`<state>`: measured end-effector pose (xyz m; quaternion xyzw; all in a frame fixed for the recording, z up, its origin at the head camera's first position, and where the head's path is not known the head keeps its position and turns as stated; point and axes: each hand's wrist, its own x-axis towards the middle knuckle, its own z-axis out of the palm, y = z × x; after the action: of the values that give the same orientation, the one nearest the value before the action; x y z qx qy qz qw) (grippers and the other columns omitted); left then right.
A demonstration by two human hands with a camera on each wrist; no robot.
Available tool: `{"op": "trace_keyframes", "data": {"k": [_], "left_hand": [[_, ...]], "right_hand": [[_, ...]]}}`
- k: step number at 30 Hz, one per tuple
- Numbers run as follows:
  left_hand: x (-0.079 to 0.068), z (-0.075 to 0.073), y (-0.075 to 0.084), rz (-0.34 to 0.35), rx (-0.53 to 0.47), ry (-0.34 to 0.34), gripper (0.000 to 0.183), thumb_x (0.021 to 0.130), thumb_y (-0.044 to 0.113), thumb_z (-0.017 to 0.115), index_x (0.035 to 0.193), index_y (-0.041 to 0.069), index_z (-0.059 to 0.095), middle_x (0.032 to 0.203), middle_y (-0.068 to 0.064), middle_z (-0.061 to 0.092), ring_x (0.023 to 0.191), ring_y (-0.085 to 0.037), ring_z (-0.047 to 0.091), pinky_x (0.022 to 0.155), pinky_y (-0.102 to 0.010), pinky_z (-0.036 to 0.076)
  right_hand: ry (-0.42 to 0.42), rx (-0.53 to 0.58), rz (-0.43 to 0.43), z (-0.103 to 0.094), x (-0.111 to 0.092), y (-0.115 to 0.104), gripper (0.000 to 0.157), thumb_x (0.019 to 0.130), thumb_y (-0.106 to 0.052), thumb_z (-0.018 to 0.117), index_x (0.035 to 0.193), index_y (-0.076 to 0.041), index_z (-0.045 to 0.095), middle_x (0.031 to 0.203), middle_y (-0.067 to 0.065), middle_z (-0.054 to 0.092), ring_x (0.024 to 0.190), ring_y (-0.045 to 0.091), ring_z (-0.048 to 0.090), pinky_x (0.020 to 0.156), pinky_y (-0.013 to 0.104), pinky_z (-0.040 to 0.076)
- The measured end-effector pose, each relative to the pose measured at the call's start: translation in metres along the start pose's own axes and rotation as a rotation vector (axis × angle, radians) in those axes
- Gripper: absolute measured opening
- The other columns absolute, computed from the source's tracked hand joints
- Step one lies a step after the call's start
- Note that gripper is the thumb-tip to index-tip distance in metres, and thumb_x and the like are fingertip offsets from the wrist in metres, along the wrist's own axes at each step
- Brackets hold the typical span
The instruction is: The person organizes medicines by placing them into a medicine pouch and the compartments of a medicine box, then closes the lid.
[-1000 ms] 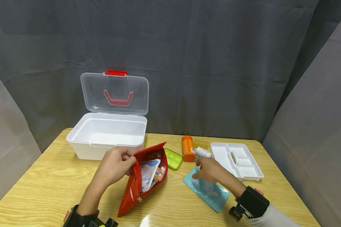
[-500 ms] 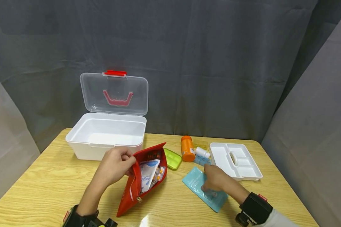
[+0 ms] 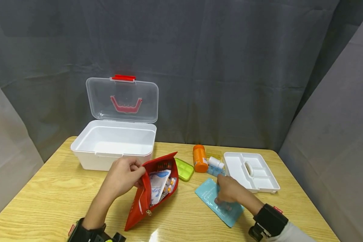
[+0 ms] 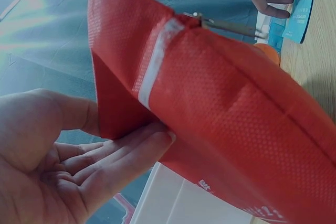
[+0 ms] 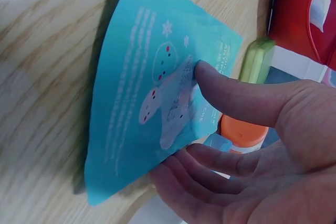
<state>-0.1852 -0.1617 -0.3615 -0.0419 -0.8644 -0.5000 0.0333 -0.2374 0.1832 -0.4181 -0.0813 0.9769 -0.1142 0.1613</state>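
My left hand [image 3: 124, 176] pinches the rim of a red zip pouch [image 3: 137, 210], which gapes toward the right. Inside the pouch lie a white printed sachet [image 3: 158, 188] and a blister pack [image 3: 170, 185] with orange capsules. In the left wrist view the pouch's textured side [image 4: 231, 114] fills much of the picture. A flat teal packet [image 3: 206, 194] lies at the right, and my right hand [image 3: 230, 189] grips its edge. The right wrist view shows the thumb on the packet's snowman print [image 5: 163, 61] and fingers at its edge, their tips partly hidden beneath.
A white box [image 3: 87, 156] with its clear lid [image 3: 122, 90] raised stands back left. Between pouch and white divided tray [image 3: 264, 173] are a green case [image 3: 184, 169], an orange bottle [image 3: 200, 159], a small white bottle [image 3: 215, 162] and a blue case [image 3: 216, 171].
My right hand has moved slightly right and down onto the teal packet's edge, uncovering the blue case, then stayed nearly still. The left hand and pouch have held their place.
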Motion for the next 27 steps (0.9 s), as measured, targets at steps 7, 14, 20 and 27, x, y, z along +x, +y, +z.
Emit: {"op": "trace_keyframes", "data": {"k": [7,14,20,27], "left_hand": [[0.0015,0.0009,-0.0002,-0.006,0.014,-0.001,0.011,0.088,0.004,0.059,0.083,0.000,0.067,0.070,-0.005,0.071,0.054,-0.015,0.068,0.051,-0.028,0.059],[0.0022,0.0009,-0.0008,-0.005,0.021,-0.004,0.011,0.088,0.004,0.058,0.083,0.000,0.067,0.070,-0.005,0.071,0.054,-0.015,0.068,0.051,-0.028,0.059],[0.0020,0.0005,-0.0009,-0.007,0.013,-0.007,0.011,0.089,0.004,0.058,0.084,0.000,0.067,0.071,-0.006,0.072,0.055,-0.016,0.069,0.052,-0.028,0.059],[0.0027,0.0017,-0.0020,-0.016,0.008,-0.010,0.010,0.089,0.004,0.059,0.084,0.000,0.067,0.071,-0.006,0.072,0.055,-0.016,0.069,0.052,-0.028,0.060]], "right_hand": [[-0.019,0.016,0.039,-0.0002,0.0013,0.0025,0.063,0.069,-0.021,0.095,0.113,0.002,0.057,0.099,0.015,0.064,0.090,0.026,0.061,0.080,0.046,0.056],[-0.018,0.021,0.056,0.0000,0.0010,0.0021,0.056,0.069,-0.021,0.094,0.106,0.006,0.060,0.089,0.011,0.061,0.080,0.024,0.057,0.071,0.040,0.054],[-0.033,0.027,0.053,-0.0001,0.0002,0.0024,0.052,0.071,-0.021,0.093,0.103,0.005,0.062,0.088,0.010,0.061,0.078,0.023,0.055,0.070,0.039,0.054],[-0.032,0.070,0.043,-0.0008,-0.0012,0.0030,0.053,0.070,-0.020,0.093,0.104,0.004,0.060,0.090,0.010,0.061,0.080,0.023,0.056,0.071,0.040,0.054]]}}
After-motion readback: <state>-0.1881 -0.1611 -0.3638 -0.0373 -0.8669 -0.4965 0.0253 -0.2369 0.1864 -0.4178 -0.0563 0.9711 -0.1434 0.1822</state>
